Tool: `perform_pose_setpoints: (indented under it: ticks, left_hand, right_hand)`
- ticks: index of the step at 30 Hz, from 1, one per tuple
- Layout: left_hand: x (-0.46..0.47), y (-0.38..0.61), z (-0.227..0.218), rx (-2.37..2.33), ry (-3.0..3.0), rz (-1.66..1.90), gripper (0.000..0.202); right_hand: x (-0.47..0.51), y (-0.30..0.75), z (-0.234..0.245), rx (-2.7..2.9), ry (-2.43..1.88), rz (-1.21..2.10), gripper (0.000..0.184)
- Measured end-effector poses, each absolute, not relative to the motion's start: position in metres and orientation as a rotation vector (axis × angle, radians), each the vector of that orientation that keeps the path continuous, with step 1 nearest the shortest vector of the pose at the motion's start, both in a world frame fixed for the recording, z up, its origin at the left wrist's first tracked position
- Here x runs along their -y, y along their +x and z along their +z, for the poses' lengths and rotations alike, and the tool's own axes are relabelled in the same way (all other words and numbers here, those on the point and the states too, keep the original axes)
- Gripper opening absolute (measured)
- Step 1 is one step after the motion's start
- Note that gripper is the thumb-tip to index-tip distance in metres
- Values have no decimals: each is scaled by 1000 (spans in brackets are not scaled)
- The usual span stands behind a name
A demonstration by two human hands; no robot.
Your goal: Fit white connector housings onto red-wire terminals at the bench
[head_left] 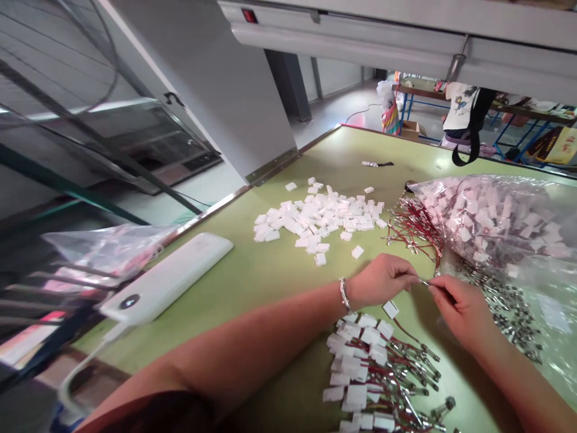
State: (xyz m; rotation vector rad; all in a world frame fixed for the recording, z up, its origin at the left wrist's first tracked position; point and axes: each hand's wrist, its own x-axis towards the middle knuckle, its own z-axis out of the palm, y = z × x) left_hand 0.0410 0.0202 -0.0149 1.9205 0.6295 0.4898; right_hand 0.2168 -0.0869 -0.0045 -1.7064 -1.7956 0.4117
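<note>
Tabletop, pale green and smooth (252, 273), beneath fingers. Clear plastic bag of white pieces (532, 269), beyond right fingers. Red-wired, white-tagged metal-ended assemblies (355, 368), nearer than fingers. Loose white rectangular pieces (315, 219), beyond left fingers. Left hand (383, 278), right hand (466, 307): fingertips pinching tiny metallic-looking part (424, 282) between them. Probably best: ends aligned, wrists steady, light even pressure.

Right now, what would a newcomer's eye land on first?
Probably the loose pile of white pieces across the middle of the green table, with a clear bag of similar pieces to its right. Next, the left grip and right grip, pinching a small thin part between them. Nearest the camera, a bunch of red-wired white tabs.
</note>
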Motion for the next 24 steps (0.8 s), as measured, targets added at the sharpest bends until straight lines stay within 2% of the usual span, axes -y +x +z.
perform_pose_setpoints:
  ticks: [6,10,15,24]
  left_hand:
    - [-13,39,-10,-334,2489,485,17]
    - [-20,39,-3,-430,2267,475,12]
    - [-30,40,1,-717,1677,465,21]
    - [-11,47,-8,-571,1402,402,21]
  right_hand:
    - [89,218,-13,1791,-1737,725,26]
    - [89,217,-20,1576,-1733,893,30]
    - [86,221,-10,1338,-1699,741,31]
    - [84,202,-11,1523,-1678,481,24]
